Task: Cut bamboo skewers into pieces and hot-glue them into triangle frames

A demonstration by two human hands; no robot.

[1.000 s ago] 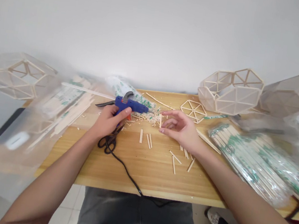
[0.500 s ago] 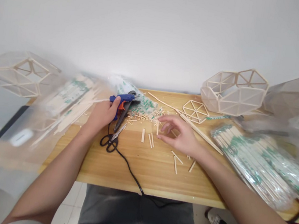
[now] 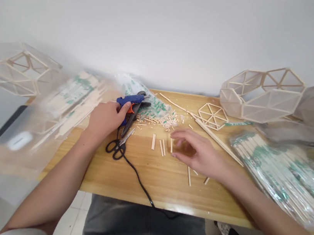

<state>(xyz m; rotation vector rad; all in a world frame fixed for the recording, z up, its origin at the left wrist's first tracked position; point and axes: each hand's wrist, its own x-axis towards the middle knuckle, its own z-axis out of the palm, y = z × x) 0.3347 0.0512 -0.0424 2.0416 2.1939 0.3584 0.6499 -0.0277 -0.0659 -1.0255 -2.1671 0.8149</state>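
Head camera view shows a blue glue gun (image 3: 130, 99) gripped in the left hand (image 3: 107, 117), left of center near the far edge of a wooden worktop (image 3: 134, 192). The right hand (image 3: 199, 148) hovers mid-worktop, fingers curved and parted, with a short stick (image 3: 171, 145) between the tips of thumb and forefinger; whether it is pinched there or lying loose cannot be told. Black-handled scissors (image 3: 120, 146) lie below the glue gun, next to a black cord (image 3: 139, 182) running over the near edge. Wood scraps (image 3: 170, 122) litter the area between the hands. A flat hexagonal frame (image 3: 212, 116) lies toward the far edge, beside a paneled lattice bowl (image 3: 269, 106); bagged sticks (image 3: 272, 168) fill the right end.
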